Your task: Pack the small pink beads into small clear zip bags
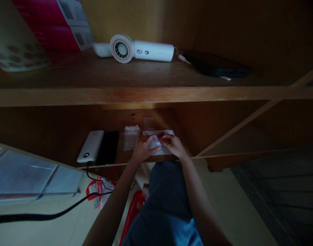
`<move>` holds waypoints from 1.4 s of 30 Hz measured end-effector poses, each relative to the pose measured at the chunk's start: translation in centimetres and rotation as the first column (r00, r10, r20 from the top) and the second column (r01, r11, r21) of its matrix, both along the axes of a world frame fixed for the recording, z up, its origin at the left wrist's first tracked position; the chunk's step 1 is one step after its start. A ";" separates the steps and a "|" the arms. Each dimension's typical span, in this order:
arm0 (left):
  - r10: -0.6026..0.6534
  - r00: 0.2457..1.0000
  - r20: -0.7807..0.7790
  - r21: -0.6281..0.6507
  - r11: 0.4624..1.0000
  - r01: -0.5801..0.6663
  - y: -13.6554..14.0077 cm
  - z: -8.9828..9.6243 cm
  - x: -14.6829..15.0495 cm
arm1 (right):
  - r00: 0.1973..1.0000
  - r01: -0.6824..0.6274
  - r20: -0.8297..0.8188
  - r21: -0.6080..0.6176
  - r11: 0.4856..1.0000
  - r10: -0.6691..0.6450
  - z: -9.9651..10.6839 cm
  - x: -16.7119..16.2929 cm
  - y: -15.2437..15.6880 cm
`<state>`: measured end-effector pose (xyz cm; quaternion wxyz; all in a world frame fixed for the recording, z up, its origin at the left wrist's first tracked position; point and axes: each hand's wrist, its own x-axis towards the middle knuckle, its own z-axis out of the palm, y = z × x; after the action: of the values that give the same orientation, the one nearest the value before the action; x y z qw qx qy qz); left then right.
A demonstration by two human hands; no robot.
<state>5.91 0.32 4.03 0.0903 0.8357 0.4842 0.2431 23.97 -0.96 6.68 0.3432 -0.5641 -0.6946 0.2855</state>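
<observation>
Blue garment, bare forearms

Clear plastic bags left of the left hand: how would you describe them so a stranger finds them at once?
Below the wooden upper shelf, look on the lower shelf. The clear plastic bags lie between a flat black object and the person's left hand. They are see-through, unlike that black neighbour, and form a larger patch than the small clear packet farther back.
</observation>
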 end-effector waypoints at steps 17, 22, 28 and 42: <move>-0.006 1.000 -0.024 0.048 0.999 0.007 0.0 0.1 -0.2 | 0.961 0.046 0.274 -0.024 0.999 -0.038 -0.8 1.5 -0.1; -0.002 1.000 -0.025 0.042 0.999 0.003 -0.1 0.1 -0.2 | 0.954 0.023 0.301 -0.025 0.999 -0.014 -0.9 1.3 -0.1; 0.001 1.000 -0.017 0.047 0.999 0.000 -0.1 0.1 -0.3 | 0.944 0.022 0.329 -0.034 0.999 -0.010 -1.1 1.3 0.0; -0.031 0.999 0.016 0.069 0.997 0.029 -0.2 -0.3 -0.2 | 0.999 -0.042 -0.024 -0.034 0.999 0.041 -0.7 1.1 0.0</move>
<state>5.71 0.17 3.77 0.0693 0.8433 0.4621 0.2655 25.03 -0.98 5.93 0.3354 -0.5520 -0.6971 0.3113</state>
